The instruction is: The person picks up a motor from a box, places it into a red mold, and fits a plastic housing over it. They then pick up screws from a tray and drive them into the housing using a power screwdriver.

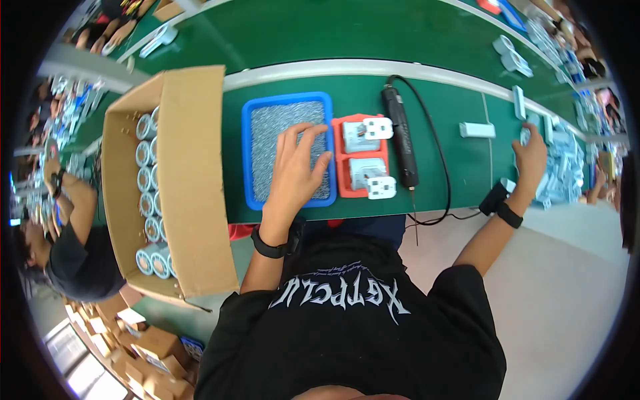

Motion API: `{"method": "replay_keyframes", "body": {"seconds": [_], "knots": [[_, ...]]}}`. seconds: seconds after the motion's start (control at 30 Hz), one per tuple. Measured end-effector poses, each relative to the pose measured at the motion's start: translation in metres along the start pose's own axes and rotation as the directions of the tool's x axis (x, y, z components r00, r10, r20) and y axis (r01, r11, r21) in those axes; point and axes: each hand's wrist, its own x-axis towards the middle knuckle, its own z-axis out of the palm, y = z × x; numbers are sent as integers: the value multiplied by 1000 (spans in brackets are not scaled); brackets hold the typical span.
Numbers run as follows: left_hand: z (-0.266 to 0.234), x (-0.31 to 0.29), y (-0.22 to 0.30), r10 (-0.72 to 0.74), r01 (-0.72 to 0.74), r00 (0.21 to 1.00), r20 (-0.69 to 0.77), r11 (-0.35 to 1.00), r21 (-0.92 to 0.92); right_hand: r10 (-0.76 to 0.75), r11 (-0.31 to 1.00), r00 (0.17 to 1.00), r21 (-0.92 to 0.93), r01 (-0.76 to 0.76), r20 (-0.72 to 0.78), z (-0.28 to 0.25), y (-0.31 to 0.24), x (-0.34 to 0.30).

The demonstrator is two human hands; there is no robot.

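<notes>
My left hand is over a blue tray filled with small metal screws or pins; its fingers are apart and hold nothing. To the right of the tray lies a red-orange fixture with two pockets. Each pocket carries a light-blue plastic housing with a white slotted plate at its right. Far to the right, my right hand reaches to a heap of light-blue plastic parts. Its thumb and fingers close around a light-blue plastic part, mostly covered by the hand.
A black electric screwdriver with a looping cable lies right of the fixture. Beyond it rests a white bar-shaped part. At left stands an open cardboard box holding several light-blue cylinders. Another person sits further left.
</notes>
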Motion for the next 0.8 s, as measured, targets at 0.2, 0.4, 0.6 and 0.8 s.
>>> {"method": "replay_keyframes", "body": {"seconds": [0.2, 0.4, 0.6, 0.8], "knots": [[-13, -25, -26, -160, 115, 962, 222, 972, 204, -188, 907, 981, 377, 188, -39, 31, -86, -61], [-8, -25, -28, -126, 94, 971, 205, 982, 161, -286, 907, 940, 370, 202, 187, 55, -204, -92], [-12, -28, -28, -158, 160, 987, 35, 983, -95, -304, 381, 827, 856, -350, 473, 40, -173, -63], [-13, -26, -15, -200, 218, 976, 89, 926, -307, -168, -902, 922, 431, -1, -348, -121, -106, -47]]}}
